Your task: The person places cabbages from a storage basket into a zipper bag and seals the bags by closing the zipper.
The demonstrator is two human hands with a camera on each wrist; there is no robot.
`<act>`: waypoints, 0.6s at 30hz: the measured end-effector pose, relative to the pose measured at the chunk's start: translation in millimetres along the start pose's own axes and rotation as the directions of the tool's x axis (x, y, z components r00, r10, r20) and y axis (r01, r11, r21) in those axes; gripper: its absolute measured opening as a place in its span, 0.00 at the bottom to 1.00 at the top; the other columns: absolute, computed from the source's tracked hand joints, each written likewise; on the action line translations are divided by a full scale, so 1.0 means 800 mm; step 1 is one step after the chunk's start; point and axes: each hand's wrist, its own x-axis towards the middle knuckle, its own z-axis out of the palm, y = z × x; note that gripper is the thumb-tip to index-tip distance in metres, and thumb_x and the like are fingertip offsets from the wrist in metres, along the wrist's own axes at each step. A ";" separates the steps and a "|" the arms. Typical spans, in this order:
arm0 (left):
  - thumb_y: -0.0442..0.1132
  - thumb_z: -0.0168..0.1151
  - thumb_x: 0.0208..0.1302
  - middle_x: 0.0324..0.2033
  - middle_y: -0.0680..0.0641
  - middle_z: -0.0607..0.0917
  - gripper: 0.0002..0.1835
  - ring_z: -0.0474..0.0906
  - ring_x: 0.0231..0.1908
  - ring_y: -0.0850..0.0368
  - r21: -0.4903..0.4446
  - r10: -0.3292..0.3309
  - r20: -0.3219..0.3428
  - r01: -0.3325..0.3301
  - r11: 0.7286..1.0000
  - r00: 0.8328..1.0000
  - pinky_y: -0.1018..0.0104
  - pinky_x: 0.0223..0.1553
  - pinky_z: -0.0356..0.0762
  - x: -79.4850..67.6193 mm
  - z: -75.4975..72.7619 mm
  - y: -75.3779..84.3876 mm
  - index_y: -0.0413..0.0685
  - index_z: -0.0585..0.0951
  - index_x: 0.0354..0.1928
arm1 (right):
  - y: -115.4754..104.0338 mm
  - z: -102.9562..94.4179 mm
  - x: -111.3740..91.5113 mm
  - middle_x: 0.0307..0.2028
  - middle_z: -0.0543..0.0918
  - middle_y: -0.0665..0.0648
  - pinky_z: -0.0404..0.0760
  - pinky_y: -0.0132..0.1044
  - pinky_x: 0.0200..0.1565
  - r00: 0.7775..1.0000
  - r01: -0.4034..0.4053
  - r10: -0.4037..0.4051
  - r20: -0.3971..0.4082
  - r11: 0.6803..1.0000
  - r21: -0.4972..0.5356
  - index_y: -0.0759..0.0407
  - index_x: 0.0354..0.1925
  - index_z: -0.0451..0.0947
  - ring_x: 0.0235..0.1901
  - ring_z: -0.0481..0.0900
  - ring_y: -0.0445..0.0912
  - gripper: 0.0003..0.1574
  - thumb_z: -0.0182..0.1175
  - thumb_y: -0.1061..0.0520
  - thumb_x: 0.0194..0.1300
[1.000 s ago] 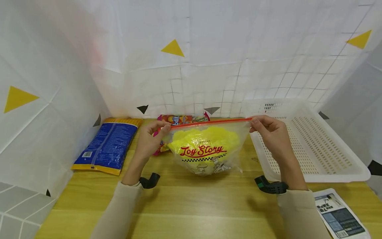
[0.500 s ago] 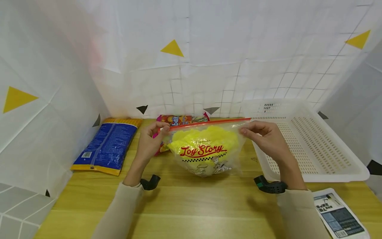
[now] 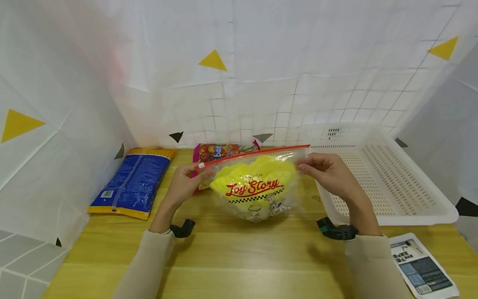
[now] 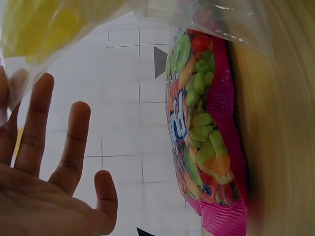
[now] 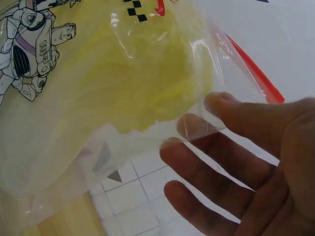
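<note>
A clear zip bag (image 3: 254, 205) printed "Toy Story" holds something bright yellow and fluffy-looking. Its red zip strip (image 3: 257, 153) runs along the top, tilted up to the right, with a small white slider (image 3: 201, 165) at the left end. My left hand (image 3: 181, 185) pinches the bag's upper left side just below the strip; the left wrist view shows its other fingers spread. At the right edge, below the strip, my right hand (image 3: 334, 172) pinches the plastic between thumb (image 5: 246, 113) and forefinger. The bag's bottom hangs close to the table; contact is unclear.
Behind the bag lies a pink candy packet (image 4: 206, 128), partly hidden. A blue and yellow packet (image 3: 132, 182) is at the left. At the right stands a white perforated basket (image 3: 422, 222), with a white pouch (image 3: 423, 265) in front of it on the wooden table (image 3: 242, 265).
My right hand has shifted its pinch from the zip strip's right end down to the bag's edge. My left hand has moved left and slightly down, uncovering the white slider.
</note>
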 end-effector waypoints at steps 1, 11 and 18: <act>0.48 0.65 0.71 0.27 0.54 0.84 0.14 0.68 0.26 0.58 -0.002 0.001 -0.012 -0.001 1.000 1.000 0.70 0.27 0.71 0.000 0.000 0.001 0.46 0.89 0.47 | 0.000 0.001 0.001 0.43 0.90 0.42 0.83 0.28 0.46 1.000 0.015 -0.015 0.006 1.000 0.002 0.60 0.51 0.86 0.40 0.89 0.44 0.14 0.61 0.55 0.74; 0.38 0.62 0.73 0.25 0.60 0.89 0.11 0.83 0.32 0.61 -0.141 0.091 -0.082 -0.102 0.985 0.992 0.67 0.40 0.81 -0.011 -0.027 0.045 0.54 0.90 0.33 | -0.031 0.014 -0.006 0.33 0.90 0.50 0.88 0.40 0.41 0.997 -0.020 -0.004 0.082 0.955 0.295 0.65 0.51 0.85 0.31 0.89 0.47 0.13 0.61 0.60 0.73; 0.46 0.62 0.73 0.29 0.55 0.87 0.13 0.82 0.35 0.57 -0.002 -0.124 0.093 0.124 0.992 0.988 0.64 0.43 0.78 0.000 -0.033 0.013 0.47 0.87 0.36 | -0.014 0.036 -0.008 0.32 0.90 0.54 0.89 0.47 0.37 0.927 -0.325 0.269 0.260 0.924 0.200 0.74 0.54 0.79 0.27 0.88 0.48 0.20 0.62 0.58 0.73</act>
